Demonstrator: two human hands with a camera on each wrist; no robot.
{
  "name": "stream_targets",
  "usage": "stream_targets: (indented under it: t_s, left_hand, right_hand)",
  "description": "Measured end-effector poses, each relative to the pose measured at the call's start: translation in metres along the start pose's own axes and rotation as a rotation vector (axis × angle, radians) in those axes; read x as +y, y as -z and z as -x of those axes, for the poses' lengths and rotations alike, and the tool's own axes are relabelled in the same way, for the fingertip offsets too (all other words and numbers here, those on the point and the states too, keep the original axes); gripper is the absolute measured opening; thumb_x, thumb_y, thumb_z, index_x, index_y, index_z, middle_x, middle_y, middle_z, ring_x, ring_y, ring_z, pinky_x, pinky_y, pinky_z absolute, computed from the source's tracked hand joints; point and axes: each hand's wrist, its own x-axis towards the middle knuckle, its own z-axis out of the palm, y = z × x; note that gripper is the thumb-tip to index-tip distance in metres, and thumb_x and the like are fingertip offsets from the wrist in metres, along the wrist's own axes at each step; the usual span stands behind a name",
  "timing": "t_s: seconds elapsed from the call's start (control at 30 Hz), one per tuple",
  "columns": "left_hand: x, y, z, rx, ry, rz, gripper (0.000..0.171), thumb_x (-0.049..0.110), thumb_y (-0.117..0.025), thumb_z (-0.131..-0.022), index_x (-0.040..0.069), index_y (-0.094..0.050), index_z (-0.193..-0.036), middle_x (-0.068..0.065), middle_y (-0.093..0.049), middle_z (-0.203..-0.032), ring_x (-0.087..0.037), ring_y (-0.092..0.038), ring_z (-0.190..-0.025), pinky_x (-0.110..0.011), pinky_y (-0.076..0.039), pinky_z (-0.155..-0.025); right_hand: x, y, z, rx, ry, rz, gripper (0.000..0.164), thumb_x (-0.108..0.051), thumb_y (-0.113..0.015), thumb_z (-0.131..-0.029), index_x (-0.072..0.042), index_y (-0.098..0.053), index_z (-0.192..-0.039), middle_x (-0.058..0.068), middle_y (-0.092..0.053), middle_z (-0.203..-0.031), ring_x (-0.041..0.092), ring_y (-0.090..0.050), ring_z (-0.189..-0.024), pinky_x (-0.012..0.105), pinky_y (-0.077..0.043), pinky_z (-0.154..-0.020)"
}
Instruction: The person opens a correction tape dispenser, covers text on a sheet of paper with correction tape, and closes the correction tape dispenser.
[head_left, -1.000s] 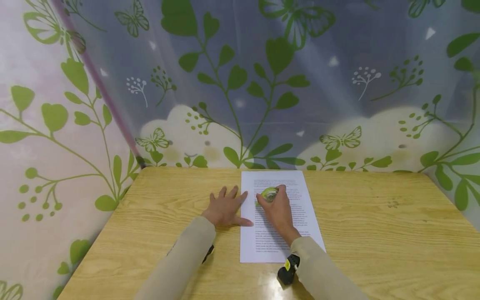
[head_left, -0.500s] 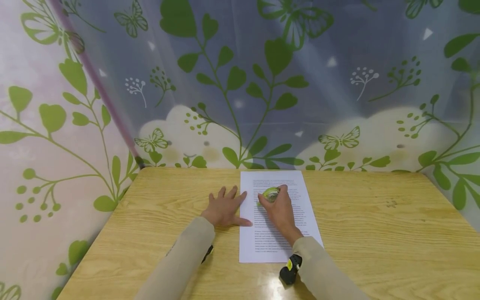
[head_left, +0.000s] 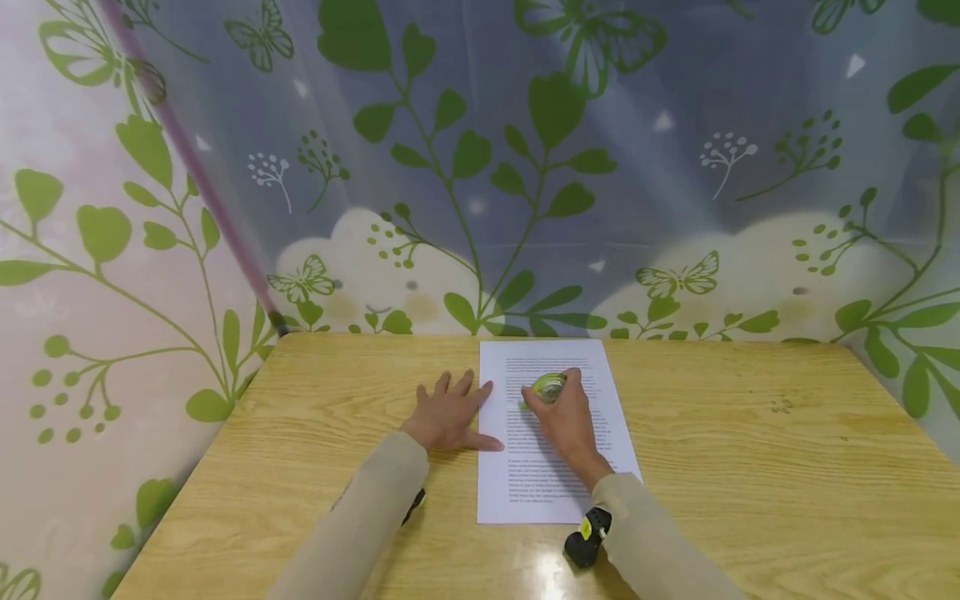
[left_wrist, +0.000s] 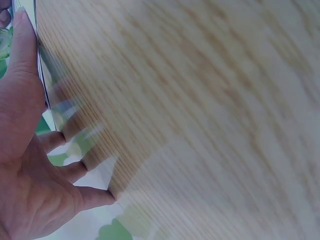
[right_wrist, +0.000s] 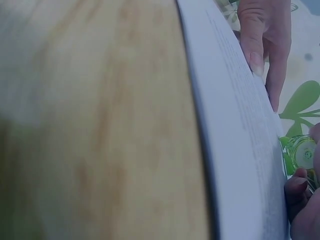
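Note:
A white sheet of paper [head_left: 555, 492] printed with several paragraphs lies flat on the wooden table. Between thumb and fingers, my right hand [head_left: 566, 421] grips a round green correction tape [head_left: 550, 388] with a see-through body. Its lower end is at a text line in the sheet's upper half; contact is partly hidden by the hand. In the right wrist view the wheel of the correction tape [right_wrist: 303, 154] shows beside the fingertips. My left hand [head_left: 450, 417] lies with fingers spread across the sheet's left edge, thumb and index tip on the paper, other fingertips on the wood.
The wooden table [head_left: 750, 467] extends to both sides of the sheet. Right behind its far edge hangs a leaf-patterned curtain [head_left: 420, 275], with another on the left side. A black wrist camera [head_left: 587, 537] sits under the right sleeve, close to the sheet's near edge.
My right hand has slid a short way to the right over the text with the correction tape. The left hand and the sheet stay in place.

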Motion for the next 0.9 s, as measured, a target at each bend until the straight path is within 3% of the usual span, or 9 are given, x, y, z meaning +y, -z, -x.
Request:
stream_targets:
  t_s: [0.9]
  left_hand:
    - [0.001,-0.001,-0.002,0.000,0.004,0.012,0.100,0.081,-0.049,-0.073,0.026,-0.024,-0.153,-0.013,-0.020,-0.156,-0.047,-0.018,-0.138,-0.071,-0.022,-0.097]
  right_hand:
    - [0.013,0.014,-0.004,0.020,0.015,0.012,0.059,-0.034,-0.073,-0.085,0.000,-0.037,-0.117,0.018,-0.059,-0.095,0.028,-0.061,-0.081,0.040,-0.049,-0.070]
